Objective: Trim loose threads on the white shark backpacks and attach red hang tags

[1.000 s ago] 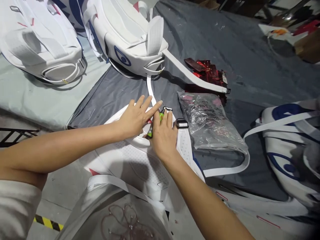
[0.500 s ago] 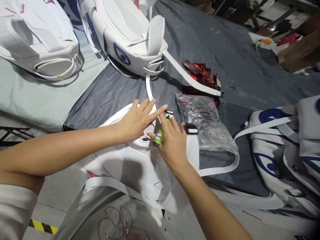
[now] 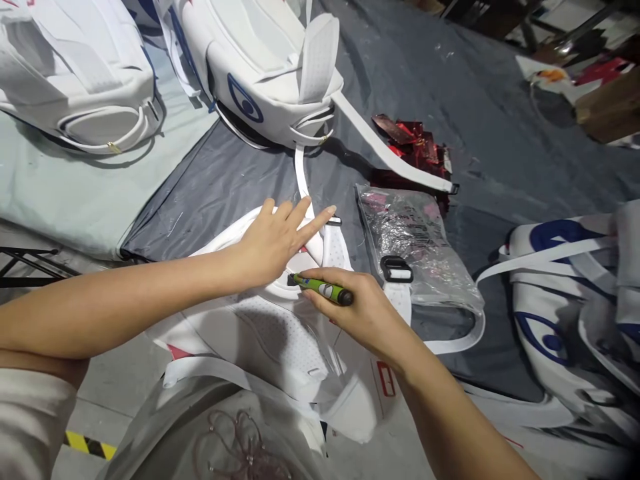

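On the dark grey sheet (image 3: 450, 87) covering the work surface, a white bag (image 3: 270, 327) lies directly in front of the person, its perforated panel facing up. The left hand (image 3: 273, 243) rests flat on the upper part of this bag, fingers spread and extended, holding nothing. The right hand (image 3: 360, 310) is closed around a green lighter (image 3: 320, 289), gripped between thumb and fingers, lying nearly level with its dark tip pointing left toward the bag's curved handle just below the left hand. Whether the tip touches the bag cannot be told.

A white strap with a black buckle (image 3: 397, 269) lies just beside the right hand, on the edge of a clear plastic packet (image 3: 415, 247). Beyond the packet sits a small heap of red foil scraps (image 3: 415, 143).

A second white bag with a blue emblem (image 3: 260, 73) stands at the far side of the sheet, one long strap trailing toward the foil scraps. A third white bag (image 3: 75, 73) rests on a pale green mat (image 3: 75, 193) to the left. Another white and blue bag (image 3: 570, 300) lies at the right edge. The person's pale patterned garment (image 3: 225, 433) shows at the bottom.
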`<control>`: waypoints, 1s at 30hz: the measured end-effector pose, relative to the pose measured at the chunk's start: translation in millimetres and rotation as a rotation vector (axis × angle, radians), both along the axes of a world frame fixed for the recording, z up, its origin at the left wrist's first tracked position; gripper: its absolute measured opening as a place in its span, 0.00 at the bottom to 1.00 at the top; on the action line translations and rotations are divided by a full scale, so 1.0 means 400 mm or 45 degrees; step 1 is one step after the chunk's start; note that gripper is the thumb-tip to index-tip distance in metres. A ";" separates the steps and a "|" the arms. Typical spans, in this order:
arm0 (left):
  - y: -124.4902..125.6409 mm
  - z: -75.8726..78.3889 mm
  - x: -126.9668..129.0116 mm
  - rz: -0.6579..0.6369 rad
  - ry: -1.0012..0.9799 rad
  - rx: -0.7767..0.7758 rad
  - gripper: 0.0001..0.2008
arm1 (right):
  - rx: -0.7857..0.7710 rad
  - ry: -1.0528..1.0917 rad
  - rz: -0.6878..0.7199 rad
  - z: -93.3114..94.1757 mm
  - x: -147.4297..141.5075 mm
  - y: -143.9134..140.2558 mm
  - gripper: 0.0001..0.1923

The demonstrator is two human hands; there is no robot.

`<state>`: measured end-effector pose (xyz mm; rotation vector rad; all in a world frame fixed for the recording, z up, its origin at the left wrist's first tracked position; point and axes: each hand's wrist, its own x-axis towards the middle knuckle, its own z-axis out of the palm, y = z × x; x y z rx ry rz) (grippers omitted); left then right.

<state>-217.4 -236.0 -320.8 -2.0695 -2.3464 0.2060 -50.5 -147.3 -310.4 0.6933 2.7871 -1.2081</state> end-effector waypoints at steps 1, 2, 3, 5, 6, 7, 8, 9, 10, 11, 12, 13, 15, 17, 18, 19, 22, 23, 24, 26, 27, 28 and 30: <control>-0.001 -0.002 -0.001 -0.006 0.005 0.010 0.49 | 0.025 -0.014 0.006 -0.001 -0.002 0.001 0.12; -0.001 -0.004 -0.002 -0.009 0.008 0.021 0.49 | 0.049 -0.022 0.015 -0.003 -0.004 0.000 0.12; -0.001 -0.007 -0.003 -0.008 0.010 0.031 0.49 | 0.072 -0.024 0.024 -0.005 -0.006 -0.003 0.12; -0.002 -0.011 -0.003 -0.004 0.009 0.043 0.50 | 0.110 -0.009 0.041 -0.008 -0.008 -0.012 0.12; -0.002 -0.013 -0.003 -0.004 0.007 0.045 0.50 | 0.120 -0.007 0.054 -0.008 -0.009 -0.016 0.13; -0.002 -0.015 -0.003 -0.004 0.007 0.048 0.49 | 0.130 -0.014 0.068 -0.007 -0.011 -0.020 0.13; -0.002 -0.016 -0.003 -0.006 0.006 0.052 0.49 | 0.139 -0.027 0.079 -0.006 -0.013 -0.022 0.13; -0.003 -0.016 -0.002 -0.008 0.006 0.060 0.48 | 0.146 -0.037 0.082 -0.004 -0.015 -0.024 0.13; -0.004 -0.016 -0.002 -0.010 0.005 0.070 0.47 | 0.150 -0.042 0.082 -0.003 -0.017 -0.025 0.13; -0.004 -0.015 -0.002 -0.012 0.002 0.079 0.46 | 0.151 -0.042 0.077 -0.002 -0.019 -0.026 0.12; -0.005 -0.014 -0.002 -0.012 -0.004 0.086 0.45 | 0.152 -0.044 0.073 -0.001 -0.021 -0.026 0.12; -0.006 -0.012 -0.002 -0.010 -0.013 0.087 0.44 | 0.152 -0.050 0.073 0.000 -0.022 -0.027 0.12; -0.008 -0.010 -0.002 -0.003 -0.032 0.080 0.43 | 0.158 -0.070 0.071 -0.001 -0.023 -0.029 0.12; -0.009 -0.009 -0.002 0.001 -0.046 0.076 0.43 | 0.163 -0.074 0.066 -0.003 -0.021 -0.030 0.12; -0.008 -0.010 -0.003 0.001 -0.047 0.077 0.43 | 0.160 -0.074 0.065 -0.004 -0.019 -0.030 0.12; -0.007 -0.012 -0.004 -0.002 -0.045 0.078 0.44 | 0.155 -0.074 0.064 -0.005 -0.018 -0.029 0.12; -0.003 -0.019 -0.008 -0.006 -0.033 0.075 0.46 | 0.153 -0.075 0.057 -0.008 -0.018 -0.024 0.13; -0.003 -0.021 -0.010 -0.012 -0.035 0.078 0.47 | 0.159 -0.075 0.052 -0.008 -0.020 -0.024 0.13; -0.003 -0.021 -0.010 -0.021 -0.041 0.091 0.48 | 0.163 -0.084 0.052 -0.007 -0.022 -0.027 0.13; -0.009 -0.016 -0.008 -0.042 -0.062 0.129 0.48 | 0.169 -0.120 0.057 -0.001 -0.026 -0.041 0.13; -0.014 -0.013 -0.008 -0.053 -0.069 0.149 0.48 | 0.176 -0.131 0.062 0.003 -0.027 -0.051 0.13; -0.019 -0.012 -0.011 -0.064 -0.070 0.161 0.47 | 0.192 -0.137 0.067 0.007 -0.029 -0.060 0.13; -0.023 -0.018 -0.026 -0.085 -0.053 0.157 0.48 | 0.263 -0.158 0.099 0.010 -0.033 -0.069 0.13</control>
